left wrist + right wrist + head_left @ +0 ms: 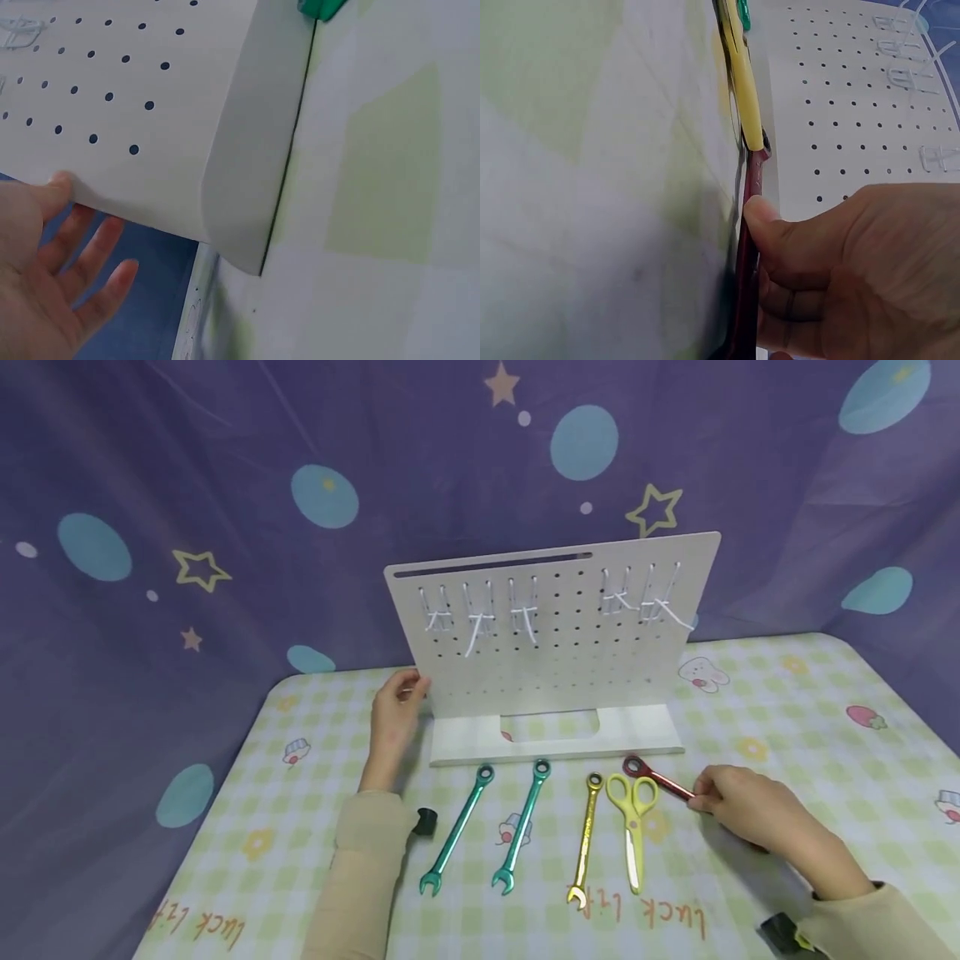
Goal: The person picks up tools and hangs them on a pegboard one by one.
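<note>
A white pegboard (517,668) stands upright on its base, with several white hooks (480,618) across its upper part. My left hand (395,714) holds its left edge, the thumb (58,187) on the front face and the fingers behind the edge. With thumb and fingers my right hand (757,806) pinches a dark red ratchet wrench (667,783) by the shaft. That wrench's ring end lies near the board's base, beside the handles of yellow scissors (633,827). In the right wrist view the scissors (742,82) overlap the ring end. My right palm hides the wrench's other end.
Left of the scissors lie a gold wrench (585,843) and two green wrenches (457,831), (522,827), in a row before the board. A checkered cloth (315,810) covers the table. Behind hangs a purple patterned curtain (450,460).
</note>
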Demonstrator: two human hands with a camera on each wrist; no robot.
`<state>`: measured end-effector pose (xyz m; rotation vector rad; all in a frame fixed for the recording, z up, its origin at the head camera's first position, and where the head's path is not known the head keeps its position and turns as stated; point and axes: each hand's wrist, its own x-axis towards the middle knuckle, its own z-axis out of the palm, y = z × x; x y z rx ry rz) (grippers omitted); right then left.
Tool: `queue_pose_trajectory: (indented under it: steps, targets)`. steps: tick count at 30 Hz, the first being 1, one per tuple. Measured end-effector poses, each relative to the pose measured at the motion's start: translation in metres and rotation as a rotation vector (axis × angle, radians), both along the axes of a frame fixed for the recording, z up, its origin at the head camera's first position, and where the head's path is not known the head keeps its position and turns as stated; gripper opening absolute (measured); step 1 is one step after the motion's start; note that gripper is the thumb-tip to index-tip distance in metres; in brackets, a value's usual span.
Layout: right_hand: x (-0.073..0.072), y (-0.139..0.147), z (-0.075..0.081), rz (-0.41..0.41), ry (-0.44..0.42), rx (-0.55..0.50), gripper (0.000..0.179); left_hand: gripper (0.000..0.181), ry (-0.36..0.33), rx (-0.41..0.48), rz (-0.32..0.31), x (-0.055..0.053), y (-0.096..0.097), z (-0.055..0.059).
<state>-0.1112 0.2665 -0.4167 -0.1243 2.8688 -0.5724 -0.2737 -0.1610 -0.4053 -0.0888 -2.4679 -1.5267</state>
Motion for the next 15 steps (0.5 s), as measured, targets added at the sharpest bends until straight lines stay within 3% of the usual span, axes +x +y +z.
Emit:
queue_pose_trajectory:
  steps: [5, 15]
  targets:
    - [0.0004, 0.0031, 0.0001, 0.023, -0.011, 0.007, 0.013, 0.032, -0.014, -0.034, -0.030, 0.0034, 0.0010, 0.0007]
    - [-0.0022, 0.0020, 0.0017, 0.040, -0.068, -0.046, 0.011, 0.034, -0.049, -0.057, 0.080, 0.0037, 0.0064, 0.0042]
